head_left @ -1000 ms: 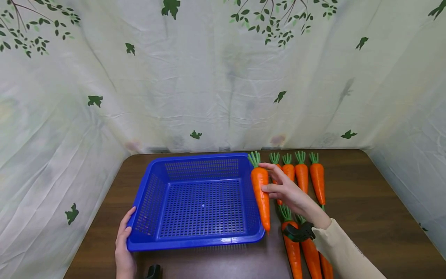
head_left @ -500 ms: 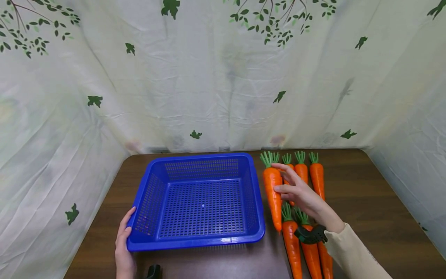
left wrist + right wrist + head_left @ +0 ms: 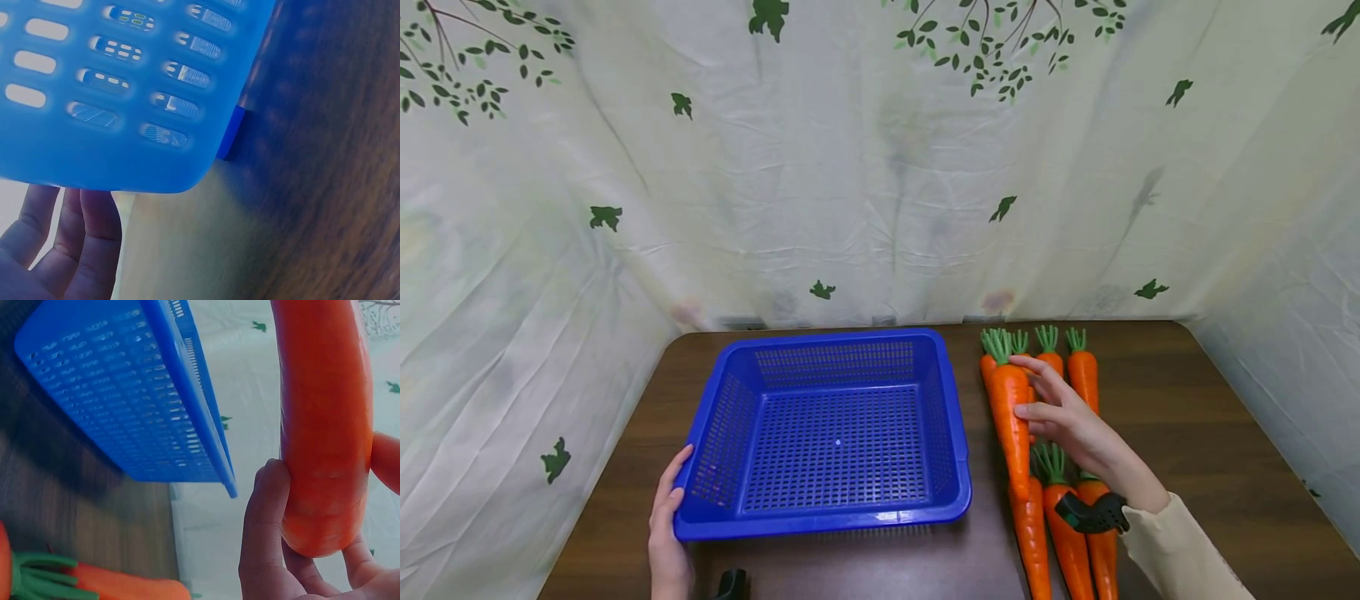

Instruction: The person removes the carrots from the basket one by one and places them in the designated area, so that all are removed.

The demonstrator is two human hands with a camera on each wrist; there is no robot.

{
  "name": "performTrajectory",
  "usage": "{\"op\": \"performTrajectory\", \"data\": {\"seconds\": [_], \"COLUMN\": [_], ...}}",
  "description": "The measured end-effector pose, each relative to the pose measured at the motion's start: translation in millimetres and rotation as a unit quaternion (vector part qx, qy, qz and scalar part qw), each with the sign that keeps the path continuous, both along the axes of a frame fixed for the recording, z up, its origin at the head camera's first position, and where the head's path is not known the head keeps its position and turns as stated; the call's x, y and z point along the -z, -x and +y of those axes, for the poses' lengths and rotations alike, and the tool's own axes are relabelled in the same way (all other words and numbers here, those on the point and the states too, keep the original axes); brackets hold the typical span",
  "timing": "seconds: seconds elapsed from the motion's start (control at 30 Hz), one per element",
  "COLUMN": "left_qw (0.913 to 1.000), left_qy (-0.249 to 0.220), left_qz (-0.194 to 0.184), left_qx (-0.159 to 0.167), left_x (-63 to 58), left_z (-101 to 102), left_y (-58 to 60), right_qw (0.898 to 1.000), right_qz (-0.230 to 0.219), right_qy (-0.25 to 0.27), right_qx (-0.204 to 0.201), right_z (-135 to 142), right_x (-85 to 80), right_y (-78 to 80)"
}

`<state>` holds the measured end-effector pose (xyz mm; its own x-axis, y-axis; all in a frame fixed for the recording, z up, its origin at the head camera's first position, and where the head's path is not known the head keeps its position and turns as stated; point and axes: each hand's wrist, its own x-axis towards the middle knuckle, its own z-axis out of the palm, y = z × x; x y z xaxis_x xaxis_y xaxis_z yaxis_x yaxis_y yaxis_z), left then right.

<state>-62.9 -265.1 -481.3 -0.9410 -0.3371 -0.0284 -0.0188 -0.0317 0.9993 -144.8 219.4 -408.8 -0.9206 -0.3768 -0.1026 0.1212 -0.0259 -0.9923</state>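
My right hand (image 3: 1060, 421) pinches an orange carrot (image 3: 1011, 417) with a green top between thumb and fingers. In the head view this carrot overlaps other carrots to the right of the blue basket (image 3: 958, 450). The right wrist view shows the carrot (image 3: 325, 425) close up, fingers around its thick end. My left hand (image 3: 668, 521) holds the basket's left side near the front corner; in the left wrist view its fingers (image 3: 100, 231) reach up to the basket's edge, with the tips hidden. The basket is rectangular, perforated and has nothing in it.
Several carrots lie in two rows on the brown wooden table (image 3: 1187, 467), such as one in the back row (image 3: 1082, 379) and one in the front row (image 3: 1066, 533). A whitish curtain (image 3: 865, 167) with leaf prints hangs behind the table and at both sides.
My right hand has moved right with the carrot, from beside the basket's right rim to over the left end of the carrot rows. The left hand and basket have stayed put.
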Motion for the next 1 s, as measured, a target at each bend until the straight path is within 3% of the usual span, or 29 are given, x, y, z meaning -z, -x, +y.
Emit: {"op": "performTrajectory", "data": {"seconds": [0.63,1.0], "left_qw": [0.9998,0.9999], "left_qy": [-0.006,0.003], "left_qz": [0.019,-0.014], "left_qx": [0.003,0.004], "left_x": [2.9,0.1], "left_z": [-1,-2], "left_y": [-0.1,-0.2], "right_qw": [1.000,1.000], "right_qz": [0.016,0.028], "right_qy": [-0.021,0.005], "right_qx": [0.005,0.005], "right_z": [29,46], "right_x": [7.5,12.5], "right_y": [-10.1,-20.0]}}
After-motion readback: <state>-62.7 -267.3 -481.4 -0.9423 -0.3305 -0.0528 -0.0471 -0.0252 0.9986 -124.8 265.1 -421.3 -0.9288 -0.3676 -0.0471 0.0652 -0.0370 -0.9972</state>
